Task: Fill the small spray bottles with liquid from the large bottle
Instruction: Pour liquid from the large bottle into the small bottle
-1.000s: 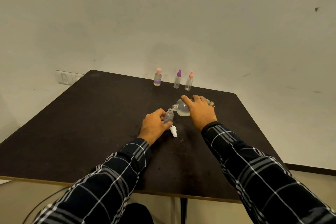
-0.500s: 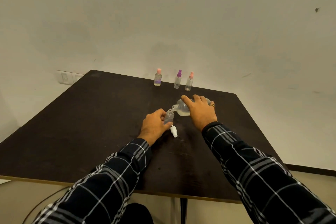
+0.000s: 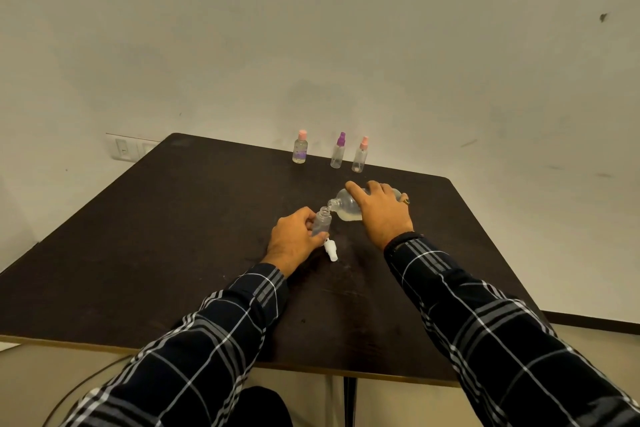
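My left hand [image 3: 294,239] grips a small clear spray bottle [image 3: 322,222] that stands upright and uncapped on the dark table [image 3: 173,236]. My right hand [image 3: 381,211] holds the large clear bottle [image 3: 344,206] tipped on its side, its mouth just above the small bottle's opening. A little pale liquid lies in the large bottle's lower side. The small bottle's white spray cap [image 3: 330,250] lies on the table by my left thumb.
Three small bottles stand at the table's far edge: a pink-capped one [image 3: 300,147], a purple-capped one [image 3: 338,151] and another pink-capped one [image 3: 360,155]. A wall socket [image 3: 123,147] sits on the wall at left. A cable hangs below the table's near edge.
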